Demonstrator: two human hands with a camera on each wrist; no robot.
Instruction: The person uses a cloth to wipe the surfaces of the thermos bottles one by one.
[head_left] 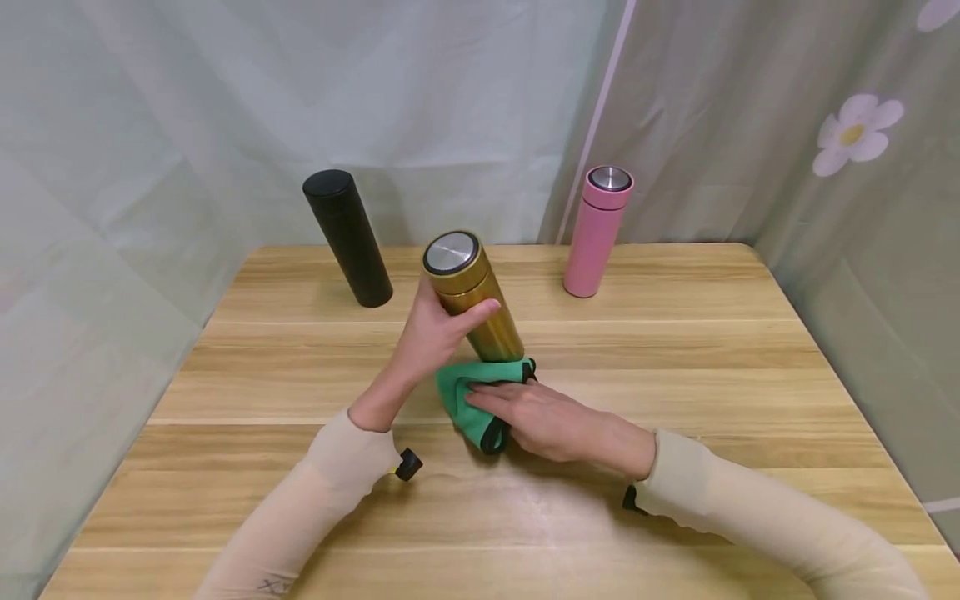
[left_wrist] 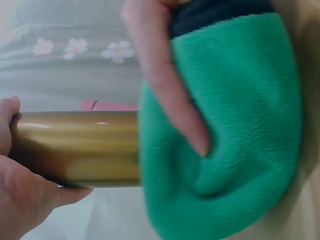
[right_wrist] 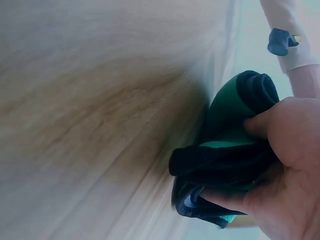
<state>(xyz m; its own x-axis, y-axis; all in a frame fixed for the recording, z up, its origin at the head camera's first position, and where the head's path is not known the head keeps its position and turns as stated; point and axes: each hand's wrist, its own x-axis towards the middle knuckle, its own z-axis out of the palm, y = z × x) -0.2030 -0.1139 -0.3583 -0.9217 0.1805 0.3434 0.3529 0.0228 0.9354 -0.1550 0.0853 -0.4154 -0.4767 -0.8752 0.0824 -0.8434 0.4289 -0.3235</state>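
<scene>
A gold vacuum flask (head_left: 491, 321) with a silver-topped lid stands tilted near the middle of the table, leaning toward the upper left in the head view. My left hand (head_left: 435, 333) grips it just below the lid, thumb across the front. A folded green cloth (head_left: 468, 408) with black edging is bunched at the flask's lower end. My right hand (head_left: 551, 425) holds this cloth, its fingers (left_wrist: 172, 95) lying over the green face in the left wrist view. Seen from the right wrist, the cloth's layered black edges (right_wrist: 220, 160) sit between thumb and fingers. The cloth hides the flask's base there.
A black flask (head_left: 348, 242) stands at the back left of the wooden table (head_left: 675, 358), and a pink flask (head_left: 595, 237) at the back right. Behind the table hangs a pale curtain (head_left: 390, 100) with flower prints.
</scene>
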